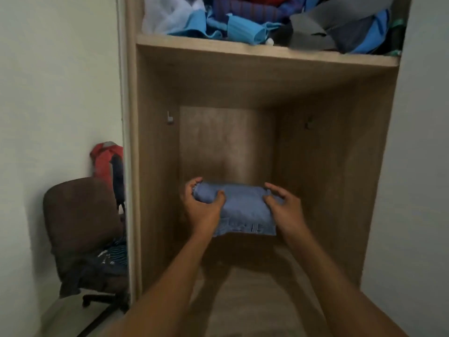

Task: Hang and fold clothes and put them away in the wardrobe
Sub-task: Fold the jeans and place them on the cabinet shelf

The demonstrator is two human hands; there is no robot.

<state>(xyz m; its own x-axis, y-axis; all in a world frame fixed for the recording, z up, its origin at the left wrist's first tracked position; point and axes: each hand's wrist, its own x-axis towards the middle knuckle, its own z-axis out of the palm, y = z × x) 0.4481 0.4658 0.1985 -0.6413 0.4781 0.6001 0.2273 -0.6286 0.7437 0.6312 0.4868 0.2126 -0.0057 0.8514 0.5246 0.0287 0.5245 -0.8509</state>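
View from a person's head, looking down two bare forearms into an open wooden wardrobe [155, 166]. Both hands hold a folded bundle of blue denim [243, 207] in the middle of the large lower compartment, near its back panel. The left hand [201, 210] grips the bundle's left end, thumb pressed on top and fingers curled round the far side. The right hand [284, 207] grips the right end, fingers bent over the top edge. The bundle's near edge, showing stitching, hangs forward with a dark shadow below it; it appears lifted clear of the compartment's floor.

Above, a shelf [243, 51] spans the wardrobe. A loose pile of clothes [267, 18] in blue, grey, red and white covers it from the left edge to the right, some spilling over the front edge.

Left of the wardrobe, against a pale wall [48, 93], stands a brown office chair [80, 215] with dark clothing heaped on its seat. A red garment [104, 161] shows behind its back, beside the wardrobe's side.
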